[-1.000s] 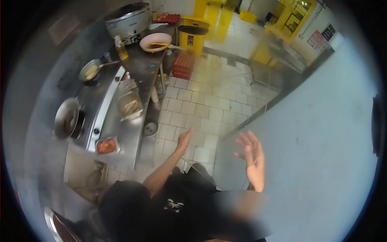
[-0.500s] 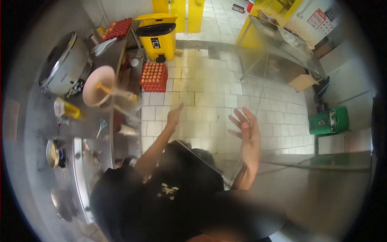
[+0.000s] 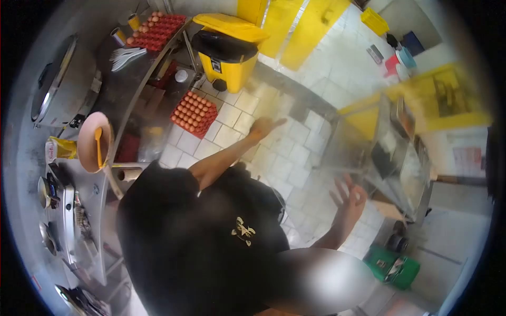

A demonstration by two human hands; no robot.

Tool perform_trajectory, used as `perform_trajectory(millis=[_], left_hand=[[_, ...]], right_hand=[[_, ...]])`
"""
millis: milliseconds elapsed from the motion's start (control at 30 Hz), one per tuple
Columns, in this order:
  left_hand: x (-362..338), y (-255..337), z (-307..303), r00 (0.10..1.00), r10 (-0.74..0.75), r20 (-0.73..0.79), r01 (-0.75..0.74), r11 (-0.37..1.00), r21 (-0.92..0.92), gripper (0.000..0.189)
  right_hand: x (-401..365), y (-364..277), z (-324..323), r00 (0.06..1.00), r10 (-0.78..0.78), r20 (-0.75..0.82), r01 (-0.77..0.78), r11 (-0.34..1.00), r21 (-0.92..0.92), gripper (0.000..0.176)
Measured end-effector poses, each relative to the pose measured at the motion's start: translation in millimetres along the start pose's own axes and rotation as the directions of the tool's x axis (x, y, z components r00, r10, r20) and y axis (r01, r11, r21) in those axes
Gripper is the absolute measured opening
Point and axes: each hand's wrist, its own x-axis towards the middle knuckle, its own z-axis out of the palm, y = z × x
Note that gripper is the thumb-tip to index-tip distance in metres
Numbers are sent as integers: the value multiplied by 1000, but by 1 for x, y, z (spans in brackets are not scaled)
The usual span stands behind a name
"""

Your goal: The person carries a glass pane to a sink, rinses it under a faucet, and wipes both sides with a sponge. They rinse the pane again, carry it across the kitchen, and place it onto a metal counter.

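My left hand (image 3: 268,129) is stretched out over the tiled floor (image 3: 295,152), with its visible fingers extended and nothing seen in them. A stack of red trays of brown eggs (image 3: 194,113) stands on the floor to its left, apart from it. My right hand (image 3: 349,199) is raised in the air with its fingers spread and bent, holding nothing I can see. Nearest to it is a metal table (image 3: 387,152). Part of my left hand's fingers is hidden by its angle and blur.
A yellow pedal bin (image 3: 226,63) stands with its lid up. Along the left counter are a large cooker (image 3: 68,84), a pale bowl with a yellow utensil (image 3: 90,142), a burner stove (image 3: 68,210) and another egg tray (image 3: 158,32). A green case (image 3: 392,266) lies at lower right.
The whole view has turned, with the bin and yellow panels now slanted and more of the area behind showing. Both hands appear farther right; the right hand is also lower. Neither has taken hold of anything.
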Motion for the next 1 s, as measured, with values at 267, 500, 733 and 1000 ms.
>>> perform_trajectory(millis=[267, 500, 733, 1000], left_hand=[[211, 125, 146, 978, -74, 194, 97, 989, -111, 63], [394, 210, 232, 999, -10, 32, 17, 973, -232, 57], [593, 290, 233, 980, -127, -156, 80, 958, -277, 64], [834, 387, 238, 955, -191, -227, 85, 910, -405, 61]], right_hand=[[253, -33, -41, 988, -84, -127, 78, 996, -53, 26], [515, -88, -47, 995, -98, 25, 99, 994, -53, 18], [763, -103, 10, 957, -72, 281, 80, 997, -16, 14], [1013, -138, 118, 928, -113, 356, 126, 992, -13, 15]])
